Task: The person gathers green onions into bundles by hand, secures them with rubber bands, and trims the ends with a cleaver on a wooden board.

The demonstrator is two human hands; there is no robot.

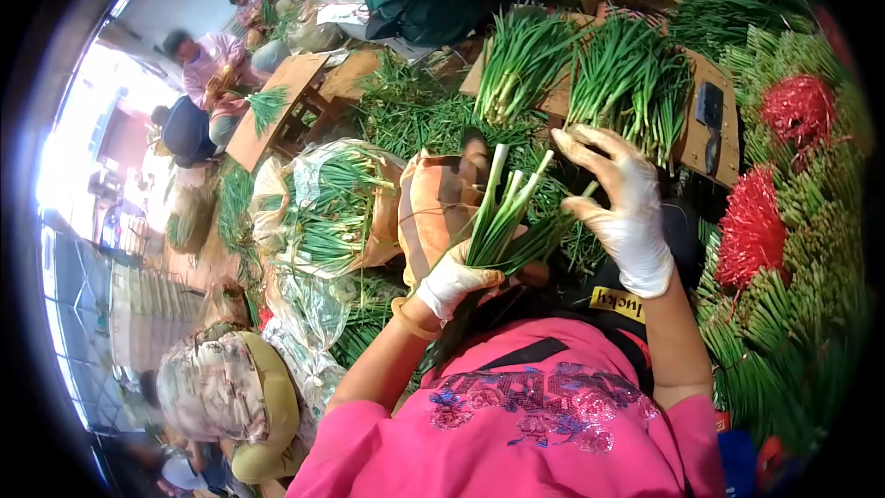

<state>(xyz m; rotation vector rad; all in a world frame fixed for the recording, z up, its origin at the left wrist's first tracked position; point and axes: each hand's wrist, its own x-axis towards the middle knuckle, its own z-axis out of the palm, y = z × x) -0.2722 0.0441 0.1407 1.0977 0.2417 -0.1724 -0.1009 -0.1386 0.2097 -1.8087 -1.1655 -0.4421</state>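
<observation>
My left hand point(461, 278), in a white glove with bare fingertips, is closed round a small bunch of green stalks point(505, 207), their pale ends pointing up. My right hand point(619, 198), gloved the same way, is raised to the right of the bunch with its fingers apart. A single pale stalk end shows near its thumb; whether the fingers touch it I cannot tell. Beyond my hands, two green bundles point(525, 60) point(627, 74) lie on a wooden board point(724, 134).
Left of my hands is an open plastic bag point(387, 221) of green stalks. Loose greens point(415, 97) cover the floor ahead. Stacked bundles and red plastic strands point(751, 226) stand at the right. A phone point(709, 104) lies on the board. Several people sit at the left and ahead.
</observation>
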